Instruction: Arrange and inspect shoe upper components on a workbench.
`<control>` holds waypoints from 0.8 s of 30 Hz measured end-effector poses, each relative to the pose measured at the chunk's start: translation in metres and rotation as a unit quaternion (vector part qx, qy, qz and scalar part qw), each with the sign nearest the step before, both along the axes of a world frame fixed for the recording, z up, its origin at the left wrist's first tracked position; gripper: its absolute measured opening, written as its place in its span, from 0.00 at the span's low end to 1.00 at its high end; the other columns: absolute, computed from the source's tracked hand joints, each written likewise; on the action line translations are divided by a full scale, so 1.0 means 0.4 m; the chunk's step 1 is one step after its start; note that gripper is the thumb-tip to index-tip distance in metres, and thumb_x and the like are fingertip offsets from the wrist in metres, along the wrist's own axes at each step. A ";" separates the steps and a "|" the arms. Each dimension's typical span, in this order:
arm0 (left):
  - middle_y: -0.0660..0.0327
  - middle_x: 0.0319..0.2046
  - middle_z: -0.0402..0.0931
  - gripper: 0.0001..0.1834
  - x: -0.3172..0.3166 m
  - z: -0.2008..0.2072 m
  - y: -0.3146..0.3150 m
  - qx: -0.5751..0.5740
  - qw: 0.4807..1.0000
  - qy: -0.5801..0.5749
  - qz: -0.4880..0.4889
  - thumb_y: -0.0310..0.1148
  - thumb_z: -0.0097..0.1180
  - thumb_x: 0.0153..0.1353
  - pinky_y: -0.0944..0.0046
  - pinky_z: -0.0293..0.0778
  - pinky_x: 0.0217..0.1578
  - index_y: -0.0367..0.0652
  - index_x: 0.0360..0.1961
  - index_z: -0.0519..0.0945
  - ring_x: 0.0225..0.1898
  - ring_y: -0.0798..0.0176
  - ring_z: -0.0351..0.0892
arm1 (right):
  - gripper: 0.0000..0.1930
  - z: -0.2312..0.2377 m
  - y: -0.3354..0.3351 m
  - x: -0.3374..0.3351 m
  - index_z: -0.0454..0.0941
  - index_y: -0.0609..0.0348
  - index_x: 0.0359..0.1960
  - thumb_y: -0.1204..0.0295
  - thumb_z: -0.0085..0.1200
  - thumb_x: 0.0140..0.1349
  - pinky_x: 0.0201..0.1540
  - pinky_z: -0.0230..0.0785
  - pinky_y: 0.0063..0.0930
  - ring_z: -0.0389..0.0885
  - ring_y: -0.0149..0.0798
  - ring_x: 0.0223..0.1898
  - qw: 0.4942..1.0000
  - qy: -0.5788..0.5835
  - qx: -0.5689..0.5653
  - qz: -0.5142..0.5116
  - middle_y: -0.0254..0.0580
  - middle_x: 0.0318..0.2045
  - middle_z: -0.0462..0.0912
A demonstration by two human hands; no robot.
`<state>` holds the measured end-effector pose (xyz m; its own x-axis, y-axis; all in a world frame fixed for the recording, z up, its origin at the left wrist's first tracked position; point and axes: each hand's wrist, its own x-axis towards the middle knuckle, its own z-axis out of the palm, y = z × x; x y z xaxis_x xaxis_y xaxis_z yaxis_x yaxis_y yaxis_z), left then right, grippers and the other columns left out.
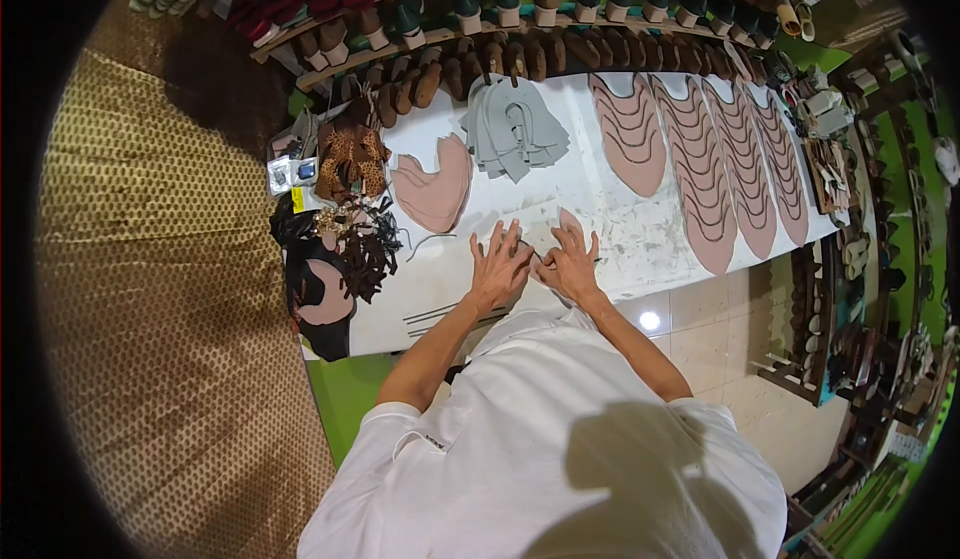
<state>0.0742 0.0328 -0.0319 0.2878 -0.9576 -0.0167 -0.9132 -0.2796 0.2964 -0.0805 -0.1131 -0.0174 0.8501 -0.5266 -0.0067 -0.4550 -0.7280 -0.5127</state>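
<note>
My left hand (500, 267) and my right hand (569, 266) work close together over the white tabletop, near its front edge. On each hand, thumb and forefinger close toward the middle while the other fingers stick out. The pointed tip of a pink leather-like piece (570, 220) shows just beyond my right hand, whose fingers cover the rest. What lies between my left fingertips is too hidden to make out. A larger U-shaped pink piece (437, 185) lies beyond my left hand. Thin dark strips (425, 315) rest left of my left wrist.
Grey cut pieces (515, 134) are piled at the back middle. Rows of overlapping pink pieces with dark edges (695, 174) cover the right side. Leopard-print scraps (350, 159) and dark trimmings (370, 254) crowd the left end. Shelves of shoes (510, 9) stand behind the table (600, 194).
</note>
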 end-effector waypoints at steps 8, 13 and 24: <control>0.55 0.84 0.39 0.22 -0.011 0.007 -0.004 -0.005 1.000 0.018 0.014 0.46 0.64 0.66 0.17 0.36 0.68 0.68 0.62 0.81 0.82 0.43 0.37 | 0.09 0.000 -0.015 -0.002 0.88 0.52 0.27 0.61 0.70 0.55 0.75 0.32 0.74 0.57 0.51 0.75 0.999 -0.030 -0.033 -0.003 0.40 0.66 0.73; 0.55 0.84 0.38 0.22 -0.013 0.004 -0.004 -0.004 0.999 0.036 0.025 0.45 0.64 0.65 0.16 0.37 0.67 0.67 0.61 0.82 0.82 0.42 0.37 | 0.10 0.015 -0.010 -0.003 0.88 0.51 0.24 0.61 0.72 0.52 0.75 0.32 0.75 0.57 0.51 0.75 1.000 -0.022 -0.002 -0.009 0.39 0.66 0.73; 0.54 0.84 0.37 0.22 -0.011 0.011 -0.010 0.011 0.998 0.049 0.033 0.45 0.66 0.63 0.16 0.36 0.67 0.66 0.60 0.83 0.82 0.42 0.36 | 0.08 -0.004 -0.012 -0.005 0.90 0.51 0.24 0.62 0.71 0.52 0.75 0.29 0.75 0.54 0.53 0.77 1.000 0.008 -0.011 0.005 0.39 0.68 0.71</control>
<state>0.0696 0.0290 -0.0274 0.3465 -0.9356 -0.0683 -0.8595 -0.3458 0.3763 -0.0823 -0.1180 -0.0190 0.8549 -0.5186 -0.0091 -0.4559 -0.7430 -0.4900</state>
